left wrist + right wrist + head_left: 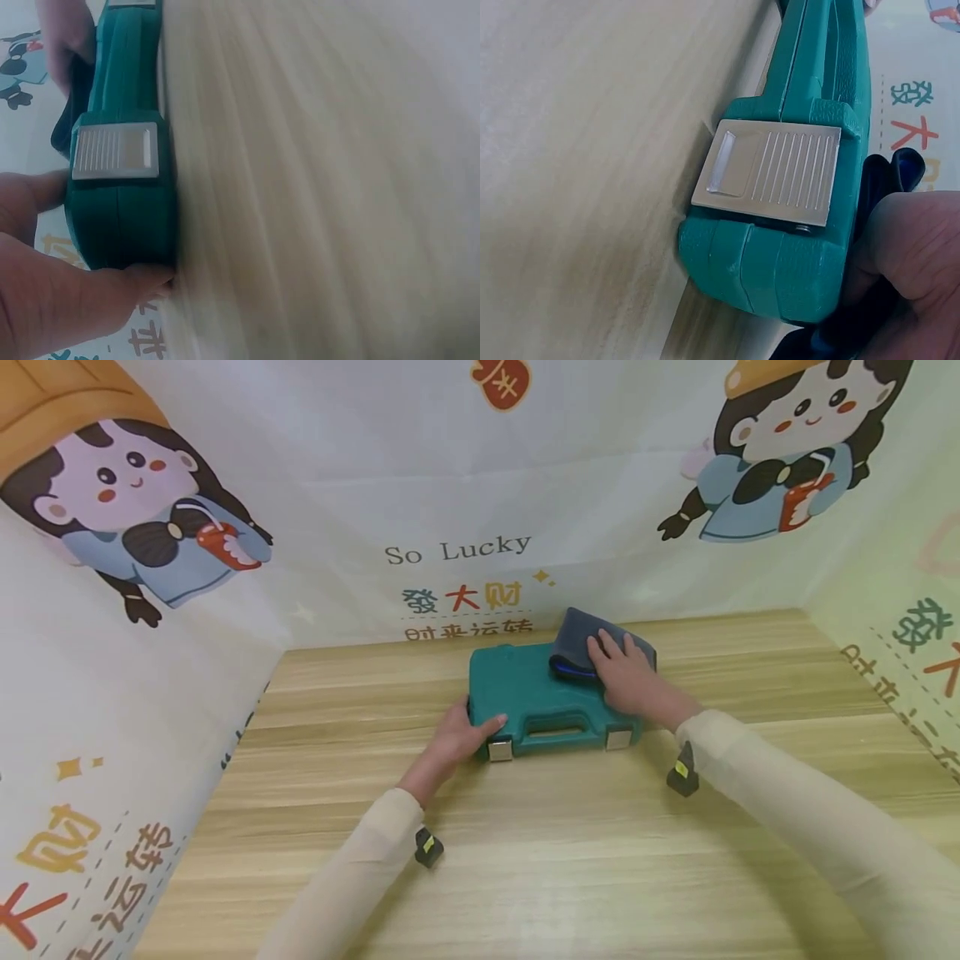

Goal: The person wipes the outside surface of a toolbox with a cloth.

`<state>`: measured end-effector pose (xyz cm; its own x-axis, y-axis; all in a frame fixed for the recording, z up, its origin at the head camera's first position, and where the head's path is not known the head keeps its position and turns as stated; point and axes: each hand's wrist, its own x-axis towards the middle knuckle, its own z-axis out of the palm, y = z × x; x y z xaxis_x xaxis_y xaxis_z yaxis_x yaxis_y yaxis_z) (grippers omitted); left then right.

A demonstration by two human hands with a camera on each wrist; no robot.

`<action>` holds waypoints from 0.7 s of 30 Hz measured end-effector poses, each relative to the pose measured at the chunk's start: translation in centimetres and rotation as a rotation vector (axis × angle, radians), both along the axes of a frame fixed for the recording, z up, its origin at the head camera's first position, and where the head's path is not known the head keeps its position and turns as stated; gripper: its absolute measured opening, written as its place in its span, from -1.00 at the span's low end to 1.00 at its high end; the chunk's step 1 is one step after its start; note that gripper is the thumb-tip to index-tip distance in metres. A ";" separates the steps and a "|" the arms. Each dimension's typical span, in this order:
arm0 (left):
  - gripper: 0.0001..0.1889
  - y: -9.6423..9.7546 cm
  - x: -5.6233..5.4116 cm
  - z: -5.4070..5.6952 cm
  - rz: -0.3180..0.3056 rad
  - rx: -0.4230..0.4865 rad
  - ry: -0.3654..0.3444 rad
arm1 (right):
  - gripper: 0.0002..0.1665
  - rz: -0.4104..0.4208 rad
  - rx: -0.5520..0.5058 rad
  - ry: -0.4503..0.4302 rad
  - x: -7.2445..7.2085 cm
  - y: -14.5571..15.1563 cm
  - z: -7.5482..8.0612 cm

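A teal plastic tool case point(517, 685) lies flat on the wooden table, with its handle and two metal latches point(500, 750) facing me. My left hand point(459, 735) holds the case's left front corner, thumb on top and the other fingers along the end. In the left wrist view, that hand's fingers point(139, 281) sit low against the case end, beside the table. Over the right rear part of the lid lies a folded dark grey-blue cloth point(576, 635) with a bright blue inner edge. My right hand point(630, 677) presses on it with spread fingers.
Wood-grain tabletop point(525, 860) surrounds the case. Behind it stands a white printed backdrop point(420, 485) with cartoon figures and lettering, which also runs down both sides. Each wrist wears a small black device point(429, 847).
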<state>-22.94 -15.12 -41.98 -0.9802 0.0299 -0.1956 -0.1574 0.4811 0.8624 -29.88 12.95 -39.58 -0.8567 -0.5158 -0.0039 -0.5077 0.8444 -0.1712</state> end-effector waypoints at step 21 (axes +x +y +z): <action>0.04 -0.9 0.1 -0.4 -0.083 0.023 0.011 | -0.23 0.003 0.127 -0.002 2.3 -8.1 0.6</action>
<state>-22.84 -16.04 -42.37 -0.9762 0.1157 -0.1835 -0.1085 0.4723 0.8747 -27.56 4.86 -39.00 -0.8551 -0.5136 -0.0710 -0.5099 0.8578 -0.0638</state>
